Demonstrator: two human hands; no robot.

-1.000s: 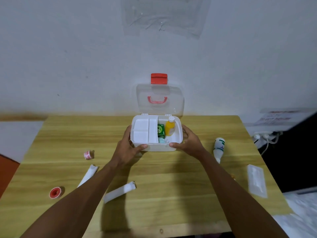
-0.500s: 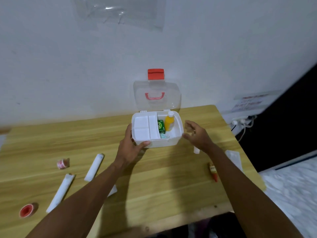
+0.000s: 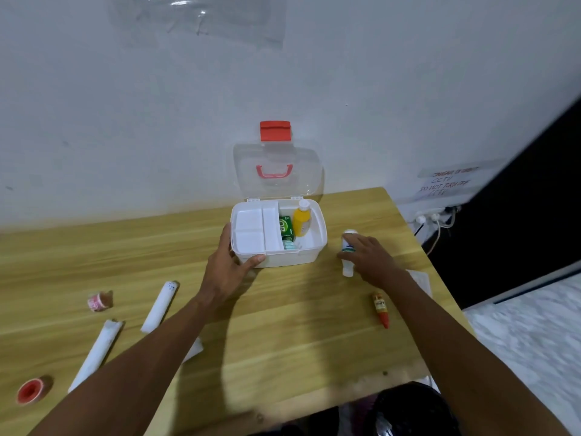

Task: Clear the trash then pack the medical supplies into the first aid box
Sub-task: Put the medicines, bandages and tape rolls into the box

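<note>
Soft overhead light, shadows toward the viewer; motion blur, edges warped.

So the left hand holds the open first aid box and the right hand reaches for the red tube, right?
No: the head view shows the right hand on the white bottle, not the red tube. The left hand does hold the open first aid box.
</note>
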